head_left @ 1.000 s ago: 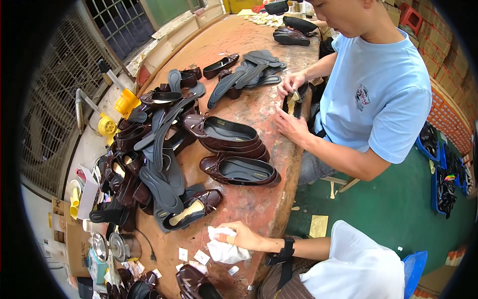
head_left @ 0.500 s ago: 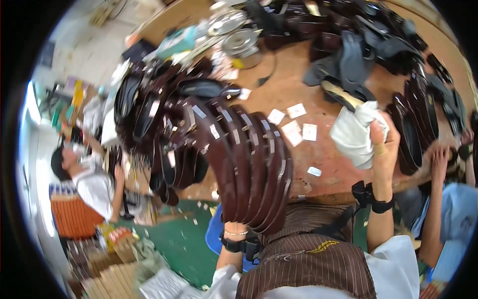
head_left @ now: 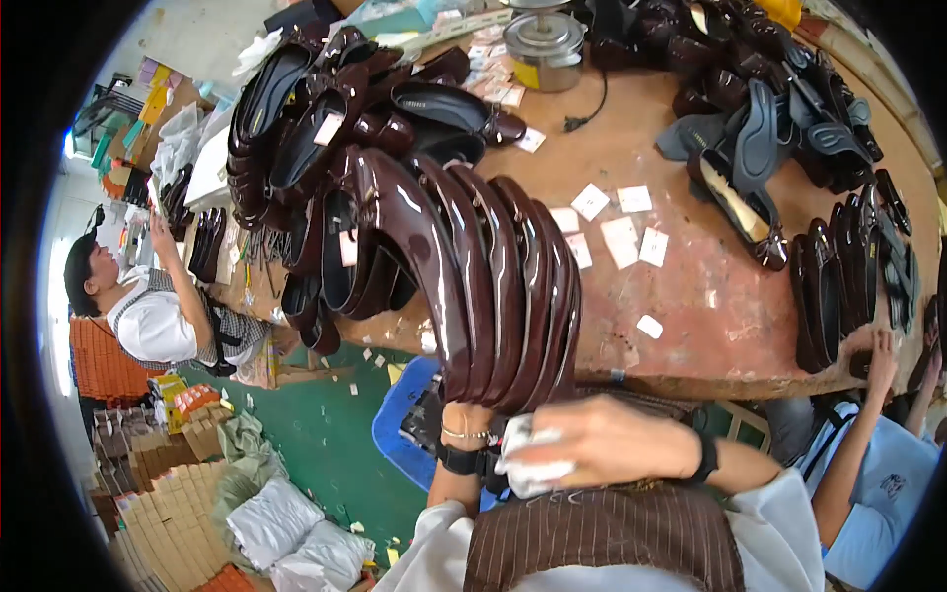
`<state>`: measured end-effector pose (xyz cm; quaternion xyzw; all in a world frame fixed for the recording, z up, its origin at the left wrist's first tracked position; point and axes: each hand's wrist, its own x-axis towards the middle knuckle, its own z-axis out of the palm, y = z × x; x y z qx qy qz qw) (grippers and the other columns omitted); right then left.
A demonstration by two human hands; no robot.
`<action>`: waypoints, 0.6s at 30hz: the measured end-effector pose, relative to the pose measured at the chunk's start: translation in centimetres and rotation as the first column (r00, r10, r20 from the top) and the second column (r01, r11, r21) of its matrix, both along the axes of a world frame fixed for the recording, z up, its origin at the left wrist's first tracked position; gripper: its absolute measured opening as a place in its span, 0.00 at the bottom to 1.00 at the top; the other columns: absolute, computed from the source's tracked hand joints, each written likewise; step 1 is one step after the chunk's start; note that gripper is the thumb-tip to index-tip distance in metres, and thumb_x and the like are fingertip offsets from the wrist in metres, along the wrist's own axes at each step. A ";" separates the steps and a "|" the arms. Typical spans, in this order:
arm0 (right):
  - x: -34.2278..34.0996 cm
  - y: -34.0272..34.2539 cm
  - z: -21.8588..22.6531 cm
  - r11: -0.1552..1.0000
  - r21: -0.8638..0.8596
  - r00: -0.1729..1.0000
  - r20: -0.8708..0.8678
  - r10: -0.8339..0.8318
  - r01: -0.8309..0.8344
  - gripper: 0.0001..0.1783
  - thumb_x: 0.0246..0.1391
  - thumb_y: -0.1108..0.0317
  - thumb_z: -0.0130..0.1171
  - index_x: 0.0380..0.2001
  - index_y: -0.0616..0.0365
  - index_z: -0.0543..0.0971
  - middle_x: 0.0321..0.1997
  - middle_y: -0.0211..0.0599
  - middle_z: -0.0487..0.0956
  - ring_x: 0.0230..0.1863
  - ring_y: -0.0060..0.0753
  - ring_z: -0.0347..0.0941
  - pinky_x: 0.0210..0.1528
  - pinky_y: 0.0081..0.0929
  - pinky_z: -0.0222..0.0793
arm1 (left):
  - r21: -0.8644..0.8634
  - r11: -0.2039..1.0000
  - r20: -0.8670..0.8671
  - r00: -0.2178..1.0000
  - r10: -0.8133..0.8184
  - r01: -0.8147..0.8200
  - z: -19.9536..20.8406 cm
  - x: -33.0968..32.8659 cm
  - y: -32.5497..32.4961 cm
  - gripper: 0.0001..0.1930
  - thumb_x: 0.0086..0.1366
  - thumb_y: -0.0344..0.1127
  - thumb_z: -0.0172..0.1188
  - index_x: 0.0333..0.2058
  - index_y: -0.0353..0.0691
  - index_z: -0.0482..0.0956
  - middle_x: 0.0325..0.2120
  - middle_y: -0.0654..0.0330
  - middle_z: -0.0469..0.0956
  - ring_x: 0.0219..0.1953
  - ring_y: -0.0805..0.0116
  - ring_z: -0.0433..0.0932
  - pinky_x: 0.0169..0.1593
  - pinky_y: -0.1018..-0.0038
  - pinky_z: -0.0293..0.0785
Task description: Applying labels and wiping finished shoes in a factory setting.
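Note:
A row of glossy burgundy loafers (head_left: 472, 281), pressed side by side, stands up from my left hand (head_left: 466, 419). That hand is under their lower ends, its fingers hidden behind the shoes. In my right hand (head_left: 617, 439) is a bunched white cloth (head_left: 533, 464), held close to my left wrist, just below the shoes. Whether the cloth touches the shoes I cannot tell. More burgundy shoes (head_left: 316, 148) lie heaped on the table just left of the held row.
Small white paper tags (head_left: 619, 242) lie on the worn table (head_left: 691, 326). Further shoes and grey insoles (head_left: 757, 133) cover its right side, near a metal pot (head_left: 545, 49). A blue bin (head_left: 400, 434) stands below. Co-workers sit left (head_left: 163, 316) and right (head_left: 878, 493).
My right hand has swept from the table's right side leftward and down to my left wrist, carrying the cloth. The view has shifted slightly; the left hand still holds the shoes.

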<state>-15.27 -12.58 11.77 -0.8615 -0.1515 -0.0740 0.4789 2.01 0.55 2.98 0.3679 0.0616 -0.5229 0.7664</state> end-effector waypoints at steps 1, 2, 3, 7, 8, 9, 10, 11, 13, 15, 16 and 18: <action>0.7 -1.1 0.6 0.998 0.026 0.995 -0.080 -0.058 0.060 0.28 0.43 0.64 0.76 0.51 0.47 0.82 0.41 0.40 0.78 0.41 0.41 0.81 0.39 0.40 0.80 | 0.001 1.000 -0.008 1.000 -0.006 0.006 0.1 0.2 0.2 0.46 0.60 0.41 0.65 0.73 0.36 0.54 0.62 0.43 0.70 0.62 0.43 0.72 0.66 0.54 0.67; 1.8 -2.9 1.7 0.969 0.139 0.966 0.131 -0.224 0.206 0.27 0.45 0.63 0.76 0.51 0.48 0.82 0.38 0.40 0.79 0.39 0.42 0.81 0.39 0.39 0.79 | 0.003 1.000 -0.024 1.000 -0.010 0.011 0.2 0.3 0.5 0.46 0.60 0.41 0.65 0.73 0.36 0.54 0.62 0.43 0.71 0.62 0.43 0.73 0.66 0.54 0.68; 3.5 -5.0 2.9 0.904 0.227 0.871 0.263 -0.415 0.362 0.25 0.47 0.63 0.76 0.50 0.49 0.82 0.35 0.40 0.79 0.38 0.42 0.80 0.39 0.38 0.77 | 0.012 1.000 -0.052 0.998 -0.021 0.021 0.3 0.0 1.1 0.46 0.60 0.41 0.65 0.73 0.36 0.54 0.61 0.43 0.71 0.61 0.43 0.73 0.66 0.54 0.68; 11.2 -9.0 4.9 0.841 0.009 0.742 0.467 -0.482 0.540 0.29 0.51 0.55 0.75 0.50 0.62 0.80 0.45 0.46 0.81 0.42 0.48 0.80 0.46 0.32 0.75 | 0.083 0.993 -0.217 0.974 -0.060 0.080 0.6 -2.6 4.5 0.46 0.59 0.42 0.64 0.73 0.36 0.53 0.60 0.42 0.73 0.60 0.42 0.75 0.64 0.53 0.70; 12.0 -8.0 4.4 0.847 -0.020 0.764 0.444 -0.469 0.531 0.29 0.52 0.54 0.74 0.51 0.62 0.79 0.42 0.49 0.80 0.40 0.53 0.78 0.44 0.37 0.74 | 0.078 0.994 -0.217 0.974 -0.060 0.078 0.4 -3.0 5.1 0.46 0.60 0.42 0.64 0.73 0.36 0.53 0.60 0.42 0.73 0.60 0.42 0.75 0.65 0.53 0.70; 12.0 -6.2 3.7 0.820 -0.042 0.740 0.458 -0.492 0.571 0.29 0.50 0.55 0.74 0.52 0.58 0.79 0.41 0.49 0.78 0.39 0.54 0.77 0.42 0.43 0.74 | 0.084 0.995 -0.209 0.977 -0.036 0.055 0.3 -3.4 5.9 0.46 0.60 0.42 0.64 0.73 0.36 0.53 0.60 0.42 0.72 0.60 0.43 0.74 0.65 0.53 0.70; 10.5 -4.0 2.7 0.849 -0.098 0.816 0.354 -0.458 0.519 0.31 0.46 0.55 0.75 0.54 0.53 0.80 0.44 0.47 0.77 0.41 0.52 0.77 0.43 0.44 0.76 | 0.080 0.996 -0.187 0.982 -0.013 0.028 0.0 -3.4 6.3 0.46 0.60 0.42 0.64 0.73 0.36 0.54 0.61 0.43 0.72 0.61 0.43 0.74 0.65 0.53 0.69; 9.0 -1.9 1.8 0.914 -0.094 0.876 0.337 -0.345 0.396 0.33 0.46 0.58 0.72 0.58 0.50 0.77 0.46 0.51 0.76 0.44 0.55 0.77 0.44 0.47 0.77 | 0.077 0.997 -0.161 0.987 0.019 -0.007 -0.2 -3.2 6.7 0.46 0.60 0.42 0.64 0.73 0.36 0.54 0.61 0.43 0.72 0.61 0.43 0.74 0.65 0.54 0.69; 5.2 1.4 0.5 0.991 -0.086 0.981 0.175 -0.083 0.100 0.35 0.42 0.63 0.74 0.58 0.49 0.78 0.43 0.46 0.74 0.45 0.51 0.78 0.43 0.44 0.79 | 0.063 0.995 -0.114 0.990 0.079 -0.072 -0.6 -1.9 6.6 0.45 0.60 0.42 0.64 0.73 0.36 0.54 0.61 0.43 0.71 0.61 0.43 0.73 0.66 0.54 0.68; 3.8 0.8 0.4 0.973 0.014 0.968 -0.101 0.229 -0.229 0.34 0.42 0.63 0.75 0.56 0.49 0.79 0.40 0.43 0.75 0.39 0.45 0.79 0.41 0.43 0.79 | 0.037 0.993 -0.061 0.992 0.115 -0.113 -0.6 -0.1 6.0 0.45 0.61 0.42 0.64 0.73 0.36 0.54 0.62 0.44 0.71 0.62 0.44 0.72 0.66 0.54 0.67; 4.2 -0.2 0.6 0.995 0.067 0.997 0.049 0.065 -0.069 0.32 0.44 0.62 0.74 0.55 0.51 0.79 0.38 0.44 0.75 0.38 0.46 0.79 0.40 0.43 0.78 | 0.033 0.992 -0.042 0.992 0.121 -0.120 -0.6 0.8 5.5 0.45 0.61 0.42 0.65 0.73 0.36 0.54 0.62 0.44 0.71 0.62 0.44 0.72 0.66 0.55 0.67; 6.9 -4.3 1.5 0.934 0.165 0.918 0.196 -0.345 0.316 0.29 0.48 0.61 0.72 0.54 0.55 0.79 0.38 0.47 0.75 0.39 0.49 0.79 0.41 0.42 0.78 | 0.010 0.992 -0.019 0.992 0.124 -0.124 -0.4 2.0 4.5 0.45 0.61 0.42 0.65 0.73 0.36 0.54 0.63 0.45 0.70 0.63 0.44 0.72 0.67 0.55 0.66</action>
